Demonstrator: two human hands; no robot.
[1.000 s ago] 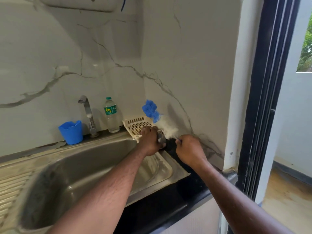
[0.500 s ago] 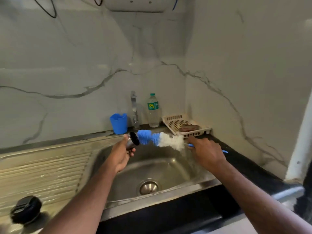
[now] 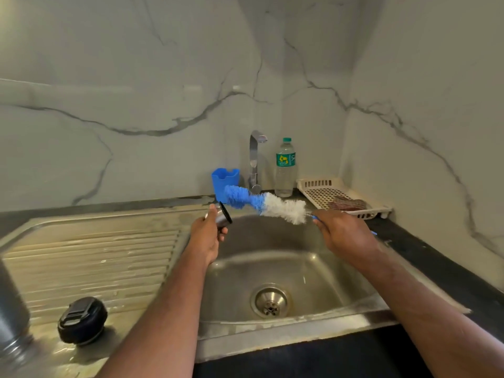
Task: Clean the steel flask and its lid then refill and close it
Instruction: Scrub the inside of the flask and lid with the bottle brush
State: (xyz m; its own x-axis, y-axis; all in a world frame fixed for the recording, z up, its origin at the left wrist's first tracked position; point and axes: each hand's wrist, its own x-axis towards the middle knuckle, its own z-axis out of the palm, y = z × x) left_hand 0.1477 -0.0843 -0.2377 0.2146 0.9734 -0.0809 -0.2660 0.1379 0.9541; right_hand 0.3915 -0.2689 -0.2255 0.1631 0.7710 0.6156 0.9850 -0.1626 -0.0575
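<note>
Your left hand grips a small steel cup over the sink; your right hand grips the bottle brush. The black lid rests on the drainboard; the basket holds a scrubber.

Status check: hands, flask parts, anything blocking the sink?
Left hand grips small steel cup over sink. Right hand grips bottle brush, bristles just outside the cup. Black lid on drainboard, untouched. Basin unobstructed.
</note>
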